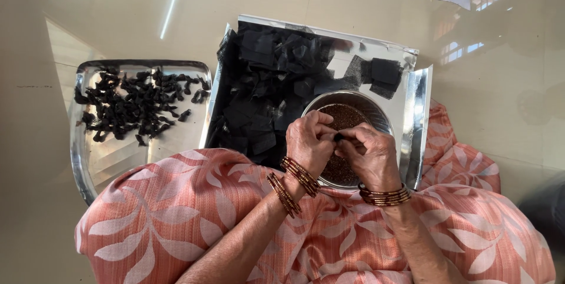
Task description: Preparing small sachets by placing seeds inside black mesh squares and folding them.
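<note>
Black bit (339, 137), one, pinched between left hand (309, 143) and right hand (369, 153) over one steel bowl (376, 113); two trays (100, 160).

Both bare forearms reach forward and converge, the left hand (309, 143) and right hand (369, 153) meeting knuckle to knuckle, fingers curled inward, thumb and fingertips of each closed in a pinching grip at the point where they touch.

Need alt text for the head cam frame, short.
Left hand and right hand pinch a small black piece over a steel bowl of brown seeds. The bowl sits in a tray of black fabric squares; left, another tray holds tied bundles.
</note>
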